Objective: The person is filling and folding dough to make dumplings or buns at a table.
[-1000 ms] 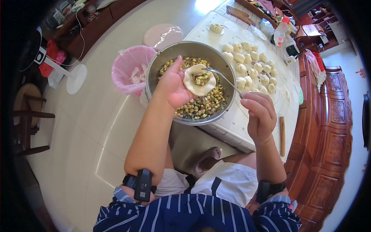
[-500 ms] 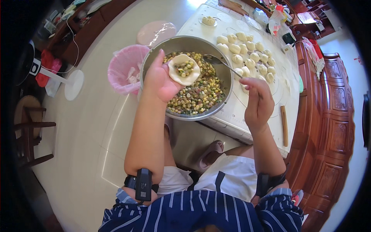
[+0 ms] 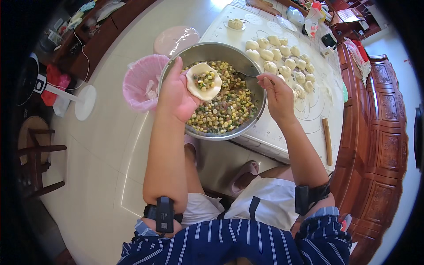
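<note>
My left hand (image 3: 179, 99) is turned palm up above the near left part of a large steel bowl (image 3: 229, 136). On its fingers and palm lies a round dough wrapper (image 3: 213, 92) with a small heap of filling (image 3: 204, 81) in the middle. Chopped filling of yellow, green and brown bits (image 3: 229, 108) covers the bottom of the bowl. My right hand (image 3: 278, 95), at the bowl's right rim, pinches the handle of a metal spoon (image 3: 248, 76). The spoon's head is at the far right of the filling, partly sunk and hard to make out.
Several shaped dough pieces (image 3: 290, 64) stand on the white table (image 3: 304, 132) to the right, with one pleated bun (image 3: 235, 23) farther back. A wooden rolling pin (image 3: 327, 141) lies near the right edge. Left of the bowl is a pink-lined bin (image 3: 139, 86); a wooden bench (image 3: 375, 132) stands at right.
My right hand has moved left to the bowl's rim, and the spoon's head has shifted down into the filling. My left hand with the wrapper has drifted slightly left.
</note>
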`<state>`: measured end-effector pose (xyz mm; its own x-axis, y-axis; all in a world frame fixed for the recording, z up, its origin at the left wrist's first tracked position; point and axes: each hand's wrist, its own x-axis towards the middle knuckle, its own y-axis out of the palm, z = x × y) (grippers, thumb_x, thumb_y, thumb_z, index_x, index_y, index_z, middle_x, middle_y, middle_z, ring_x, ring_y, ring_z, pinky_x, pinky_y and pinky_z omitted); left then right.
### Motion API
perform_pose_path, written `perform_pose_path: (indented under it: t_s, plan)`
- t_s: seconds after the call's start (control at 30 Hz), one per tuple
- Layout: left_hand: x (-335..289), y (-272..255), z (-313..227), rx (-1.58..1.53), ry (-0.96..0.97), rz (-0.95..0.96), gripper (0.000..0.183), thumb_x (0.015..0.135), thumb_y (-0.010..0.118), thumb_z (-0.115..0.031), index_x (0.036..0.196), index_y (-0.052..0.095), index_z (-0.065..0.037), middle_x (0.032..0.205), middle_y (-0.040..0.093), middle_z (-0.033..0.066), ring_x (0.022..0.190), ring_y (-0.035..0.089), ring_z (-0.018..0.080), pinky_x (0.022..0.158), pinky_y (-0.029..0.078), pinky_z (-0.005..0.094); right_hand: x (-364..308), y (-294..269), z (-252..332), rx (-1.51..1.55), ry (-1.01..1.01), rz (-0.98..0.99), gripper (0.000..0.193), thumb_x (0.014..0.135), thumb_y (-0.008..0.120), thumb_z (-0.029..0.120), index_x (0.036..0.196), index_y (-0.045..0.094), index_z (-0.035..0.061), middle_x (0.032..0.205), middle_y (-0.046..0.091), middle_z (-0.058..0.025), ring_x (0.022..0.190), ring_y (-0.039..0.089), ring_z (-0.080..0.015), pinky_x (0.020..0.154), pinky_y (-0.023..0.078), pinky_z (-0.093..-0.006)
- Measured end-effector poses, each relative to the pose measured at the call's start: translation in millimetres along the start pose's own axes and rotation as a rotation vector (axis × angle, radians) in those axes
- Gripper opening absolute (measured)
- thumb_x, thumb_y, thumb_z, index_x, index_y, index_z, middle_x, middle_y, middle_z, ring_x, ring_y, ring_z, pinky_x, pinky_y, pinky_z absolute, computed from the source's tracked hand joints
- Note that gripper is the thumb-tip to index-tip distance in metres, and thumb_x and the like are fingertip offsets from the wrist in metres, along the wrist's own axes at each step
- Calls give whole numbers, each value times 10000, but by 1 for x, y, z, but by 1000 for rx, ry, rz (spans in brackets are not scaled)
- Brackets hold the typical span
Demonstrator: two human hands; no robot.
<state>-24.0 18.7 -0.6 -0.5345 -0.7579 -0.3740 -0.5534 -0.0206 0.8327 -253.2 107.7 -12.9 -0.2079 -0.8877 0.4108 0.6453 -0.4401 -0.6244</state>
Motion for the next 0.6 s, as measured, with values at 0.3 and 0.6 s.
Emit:
perform_pose_path:
  t_s: [0.3,0.6]
  plan:
    - [0,3,1,39,43,-28,589,979,330,-469,1250,432,45,1238,519,184,1141,519,306,962,429,480,-4,-3,-7,439,558,-35,254,970,438,209,993,618,32,790,654,-66,701,602,-109,627,460,-251]
    - [0,3,0,-45,30,-30,594,979,335,-467,1257,423,50,1254,510,197,1166,504,327,975,419,497,0,-17,-13,704,775,-137,237,977,425,202,1015,585,31,820,654,-89,705,598,-126,627,446,-240]
